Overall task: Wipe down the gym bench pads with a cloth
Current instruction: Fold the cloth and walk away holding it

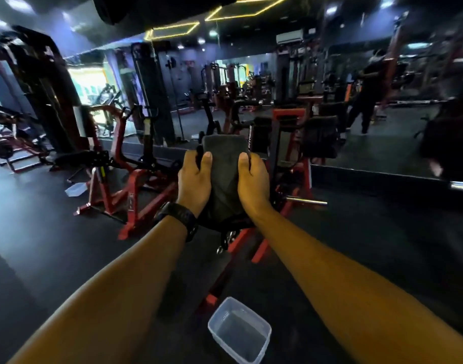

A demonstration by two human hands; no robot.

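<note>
The grey cloth (224,164) lies draped over the narrow black pad (220,223) of a red-framed machine (135,185), covering nearly all of it. The left hand (195,179) and the right hand (252,179) clamp it from either side. Both thumbs are pressed flat on the top face, and the fingers (191,160) curl round the edges, pinching cloth against pad.

With the cloth only draped, a fast stroke could make it bunch or slide off the far end, leaving the pad's sides untouched. Uneven pressure between the two hands would likely skew it. The wristwatch (178,214) sits close to the frame and could catch on it during a long pull. A clear plastic tub (239,329) stands on the floor (356,245) just below the arms, so a step forward could kick it over.
</note>
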